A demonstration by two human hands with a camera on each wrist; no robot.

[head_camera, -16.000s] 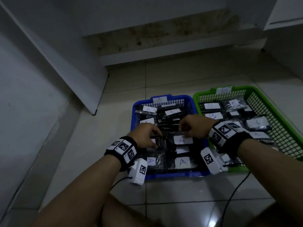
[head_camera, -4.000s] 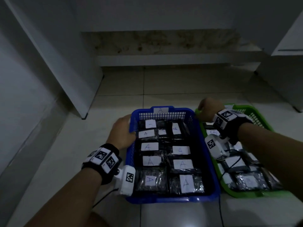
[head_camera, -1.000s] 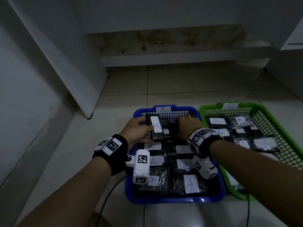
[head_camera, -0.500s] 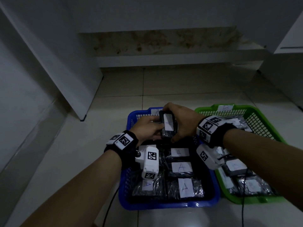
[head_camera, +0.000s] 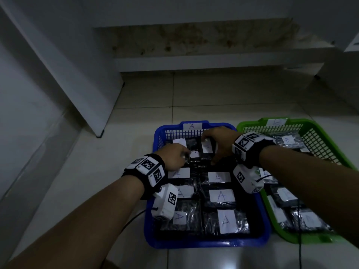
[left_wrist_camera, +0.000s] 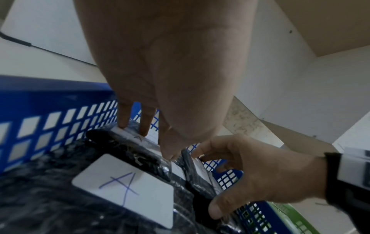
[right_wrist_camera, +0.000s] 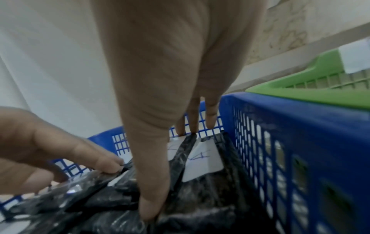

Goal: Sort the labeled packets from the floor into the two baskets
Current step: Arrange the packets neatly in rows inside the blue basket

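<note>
A white tag with a handwritten "A" sits on the far rim of the blue basket, and each dark plastic-wrapped packet lying in rows inside it carries a white paper label marked "A" in blue pen. The green basket stands touching the blue one on its right; the tag on its far rim is too faint to read, and one packet label near its far end reads "B", while the other labels there are blurred or covered by the right forearm. Both hands work at the far end of the blue basket. The right hand is spread around a packet standing on edge, fingers straight down behind its far side and the thumb pressed at its near lower corner, its "A" label facing up toward the head camera. The left hand has its fingertips and thumb pressed down on the neighbouring packet just left of it, also tilted up, with only the top of an "A" visible. How firmly the left hand grips is hard to judge. White wrist cameras hide parts of several packets, and the pale tiled floor lies dim around the baskets.
</note>
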